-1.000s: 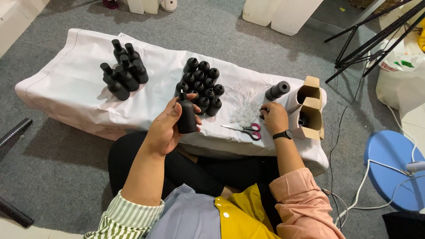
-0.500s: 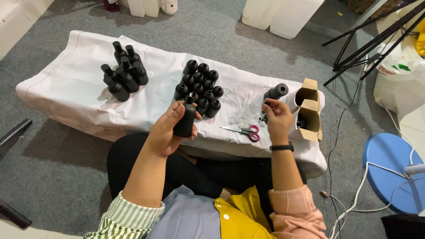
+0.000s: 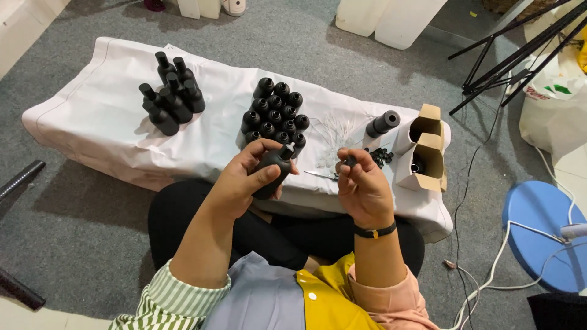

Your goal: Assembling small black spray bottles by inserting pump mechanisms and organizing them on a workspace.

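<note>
Black bottle gripped in the left hand, fingers wrapped round its body, neck tilted up and to the right, held above the near edge of the white cloth. Farther left on that cloth, a small cluster of capped black bottles, standing close together. Behind the held bottle, a tight block of open-necked black bottles, upright, touching one another. Right of the held bottle, just apart from it, a small black cap pinched at the fingertips of the right hand, a dark band on that wrist. Between the two hands, lower on the cloth, part of a pair of scissors, mostly hidden. Past the right hand, a loose heap of small black caps, then one black bottle lying on its side. At the far right end of the cloth, two open cardboard boxes, side by side.
</note>
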